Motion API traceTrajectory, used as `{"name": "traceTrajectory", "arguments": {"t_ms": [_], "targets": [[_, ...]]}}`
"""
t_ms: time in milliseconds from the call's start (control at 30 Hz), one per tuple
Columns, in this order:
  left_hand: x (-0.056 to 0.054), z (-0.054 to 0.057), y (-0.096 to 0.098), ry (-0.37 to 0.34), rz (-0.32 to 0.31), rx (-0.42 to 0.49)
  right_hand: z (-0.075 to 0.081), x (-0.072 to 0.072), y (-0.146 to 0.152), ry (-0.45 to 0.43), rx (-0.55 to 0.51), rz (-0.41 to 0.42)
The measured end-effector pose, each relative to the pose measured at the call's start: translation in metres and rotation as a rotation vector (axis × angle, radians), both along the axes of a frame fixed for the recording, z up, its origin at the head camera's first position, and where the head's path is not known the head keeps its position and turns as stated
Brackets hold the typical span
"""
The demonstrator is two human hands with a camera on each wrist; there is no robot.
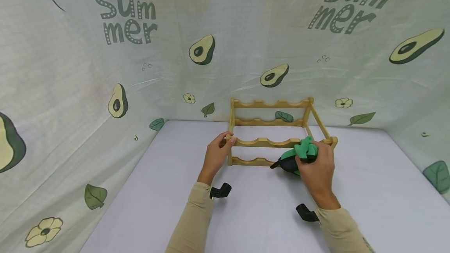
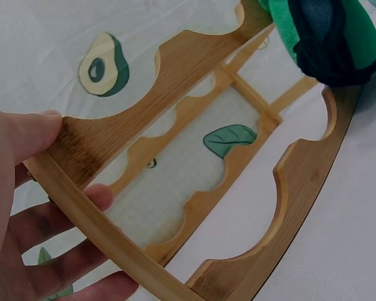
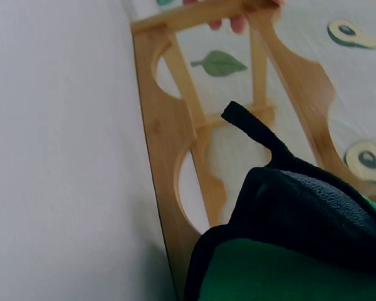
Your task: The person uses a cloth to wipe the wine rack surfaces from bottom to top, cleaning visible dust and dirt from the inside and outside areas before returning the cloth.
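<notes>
A two-tier wooden rack with scalloped rails stands toward the back of the table. My left hand grips its front left corner, thumb over the upper rail and fingers around the side bar. A green cloth with black edging is bunched in my right hand, against the right part of the front rails. Its black loop sticks out toward the rack's middle in the right wrist view. Much of my right hand is hidden in that view.
A white-covered table extends in front of the rack and to both sides. Right behind the rack hangs a pale curtain printed with avocados, leaves and lettering. Black wrist cameras jut inward from both sleeves.
</notes>
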State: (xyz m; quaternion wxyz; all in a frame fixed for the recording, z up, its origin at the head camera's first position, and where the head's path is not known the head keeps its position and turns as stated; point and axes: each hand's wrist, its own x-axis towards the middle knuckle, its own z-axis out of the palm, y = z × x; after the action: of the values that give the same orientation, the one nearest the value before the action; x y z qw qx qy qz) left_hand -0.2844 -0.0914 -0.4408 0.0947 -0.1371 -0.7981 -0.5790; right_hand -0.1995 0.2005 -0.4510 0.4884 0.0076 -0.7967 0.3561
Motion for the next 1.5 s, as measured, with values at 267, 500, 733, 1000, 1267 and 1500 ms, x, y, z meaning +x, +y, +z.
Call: {"name": "traceTrajectory", "arguments": {"t_ms": [267, 500, 733, 1000, 1267, 1500], "targets": [[-0.001, -0.001, -0.001, -0.008, -0.003, 0.011, 0.003, -0.006, -0.027, 0.106, 0.014, 0.049], [-0.002, -0.001, -0.001, -0.006, -0.009, 0.019, 0.006, -0.012, -0.047, 0.111, 0.05, 0.077], [-0.003, -0.002, -0.003, -0.005, 0.006, 0.023, 0.004, -0.02, -0.069, 0.093, 0.075, 0.124], [-0.003, -0.003, -0.002, -0.008, -0.002, 0.027, 0.003, -0.025, -0.096, 0.157, 0.106, 0.155], [0.0, 0.0, -0.002, -0.01, 0.005, 0.009, 0.014, -0.027, -0.114, 0.158, 0.16, 0.196], [-0.003, -0.002, -0.001, -0.018, -0.011, 0.002, 0.018, -0.036, -0.139, 0.101, 0.17, 0.252]]}}
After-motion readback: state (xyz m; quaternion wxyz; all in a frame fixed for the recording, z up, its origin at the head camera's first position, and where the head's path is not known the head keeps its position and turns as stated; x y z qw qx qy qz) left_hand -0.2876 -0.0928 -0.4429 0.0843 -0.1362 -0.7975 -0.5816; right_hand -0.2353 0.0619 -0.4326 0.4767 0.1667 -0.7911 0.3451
